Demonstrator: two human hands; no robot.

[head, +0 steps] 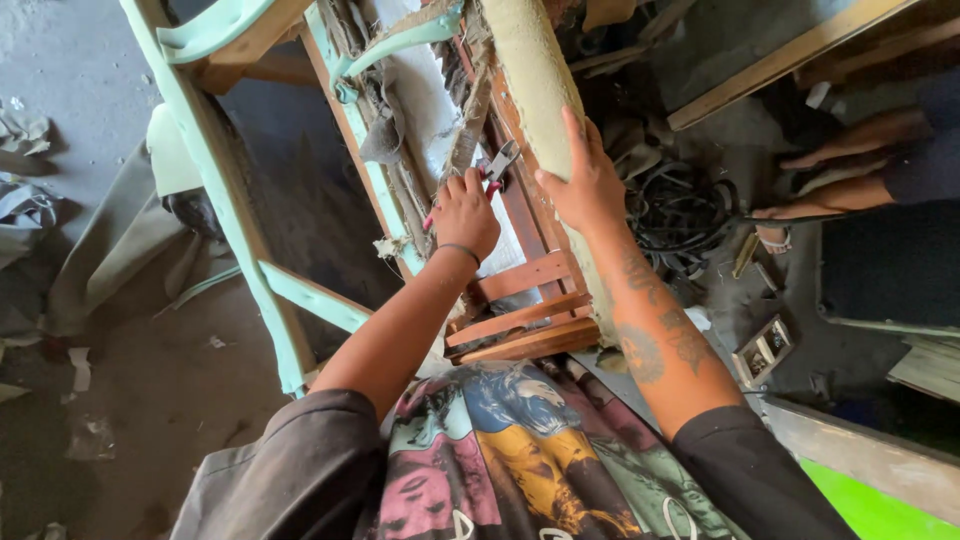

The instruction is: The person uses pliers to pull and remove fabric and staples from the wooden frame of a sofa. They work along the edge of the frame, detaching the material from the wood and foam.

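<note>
The left hand (pixel 466 212) is clenched around red-handled pliers (pixel 497 166), whose jaws point up and to the right at the chair frame (pixel 520 280). The right hand (pixel 583 180) lies flat, fingers released, against the one foam pad (pixel 530 70), which runs lengthwise away from the person. The frame's long axis follows it. Two pale green legs (pixel 225 180) flank the left. A black cable coil (pixel 680 215) lies on the floor (pixel 150 390).
</note>
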